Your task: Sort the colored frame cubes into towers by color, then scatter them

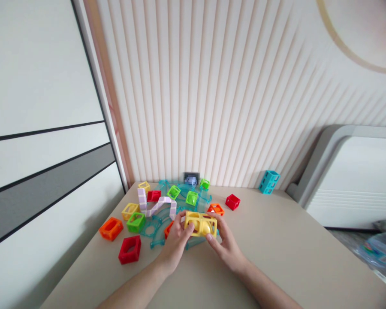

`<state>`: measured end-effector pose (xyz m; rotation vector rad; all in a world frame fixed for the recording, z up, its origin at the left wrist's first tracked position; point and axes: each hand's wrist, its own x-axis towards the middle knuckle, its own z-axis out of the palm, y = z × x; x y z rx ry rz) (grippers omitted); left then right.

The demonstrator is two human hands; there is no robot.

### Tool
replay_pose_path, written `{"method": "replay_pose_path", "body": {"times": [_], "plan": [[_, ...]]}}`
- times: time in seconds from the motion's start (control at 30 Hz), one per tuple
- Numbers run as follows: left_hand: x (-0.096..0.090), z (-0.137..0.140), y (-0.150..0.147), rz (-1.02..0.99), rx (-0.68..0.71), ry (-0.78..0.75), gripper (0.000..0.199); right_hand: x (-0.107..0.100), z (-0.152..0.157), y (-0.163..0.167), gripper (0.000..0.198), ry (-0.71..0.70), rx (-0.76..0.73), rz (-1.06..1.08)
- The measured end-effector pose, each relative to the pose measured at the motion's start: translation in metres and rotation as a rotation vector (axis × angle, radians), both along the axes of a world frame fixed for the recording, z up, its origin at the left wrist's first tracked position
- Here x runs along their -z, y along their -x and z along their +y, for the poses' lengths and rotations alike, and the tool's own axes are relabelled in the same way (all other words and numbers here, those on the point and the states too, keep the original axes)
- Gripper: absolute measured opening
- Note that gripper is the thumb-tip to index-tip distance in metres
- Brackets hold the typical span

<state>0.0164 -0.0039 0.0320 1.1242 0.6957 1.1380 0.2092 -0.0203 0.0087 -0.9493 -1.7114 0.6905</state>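
At the far left of the desk, an orange block is lying near the edge, with a red ring sitting nearer the person; both are resting apart from the heap, probably leaving the middle free for handling. A yellow block and a green block are crowding together just beyond, and a lilac strip is zigzagging behind them, its bends seemingly helping it stand up. Teal tracks are spreading flat across the middle, perhaps because their broad, curved shapes are making stacking awkward. In front of them, the left hand is clamping the left end of the yellow pair, its thumb pressing the near side. The pair is hanging above the desk between both hands, its long side facing the person, probably so that its open windows are showing. The right hand is closing on the other end, its thumb bracing the lower corner, so the load is likely being shared evenly. Farther right, a small red block is sitting alone, and a teal tower is standing near the wall, seemingly out of the arms' way.
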Motion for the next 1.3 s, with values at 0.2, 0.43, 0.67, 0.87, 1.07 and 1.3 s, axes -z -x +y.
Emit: {"method": "replay_pose_path", "body": {"times": [0.2,0.43,0.67,0.87,1.07,1.3], "plan": [[-0.004,-0.004,-0.001,0.032,0.071,-0.002,0.042,-0.012,-0.001,-0.009,0.056,-0.177,0.015,-0.188],[-0.004,-0.006,0.000,-0.012,0.100,-0.037,0.036,-0.018,-0.003,-0.008,0.047,-0.233,0.046,-0.083],[-0.015,-0.013,-0.001,0.071,0.151,-0.023,0.043,-0.008,0.004,-0.012,0.042,-0.056,0.094,0.270],[-0.011,-0.007,0.001,0.082,0.180,-0.020,0.043,-0.009,0.002,-0.014,0.034,-0.263,0.205,0.028],[-0.009,-0.009,0.003,0.066,0.195,0.030,0.066,-0.012,0.001,-0.010,0.031,-0.343,0.180,-0.047],[-0.001,-0.010,-0.002,0.047,0.196,-0.013,0.058,-0.002,0.000,-0.011,0.048,-0.227,0.084,-0.029]]}}
